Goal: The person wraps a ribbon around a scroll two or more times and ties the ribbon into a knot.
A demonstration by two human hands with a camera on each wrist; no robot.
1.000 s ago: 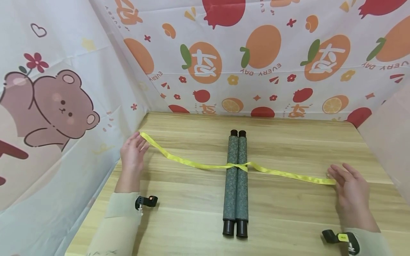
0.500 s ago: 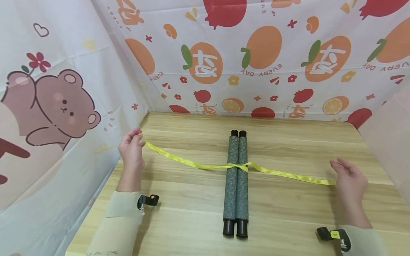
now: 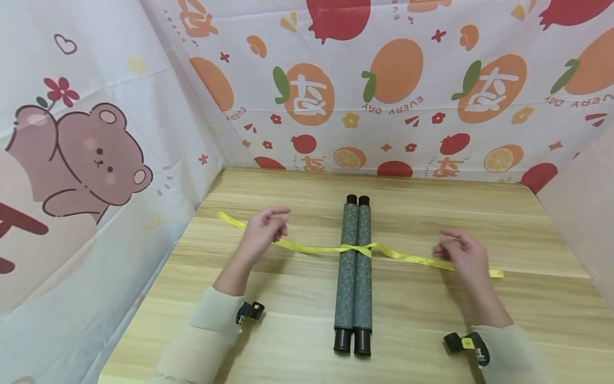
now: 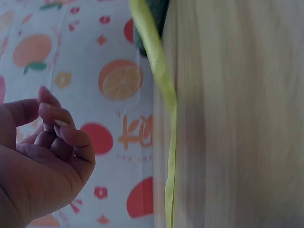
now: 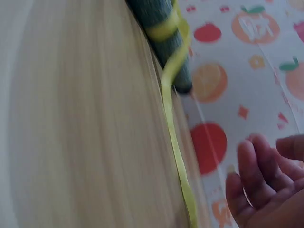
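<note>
Hands nearer green, seemingly patterned rolls

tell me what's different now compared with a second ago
The left hand has moved rightward and the right hand leftward, both in toward the two green rolls. The left hand has let go of the yellow ribbon, whose left end has dropped slightly. The rolls, the ribbon's crossing over them and its right end stayed put.
</note>
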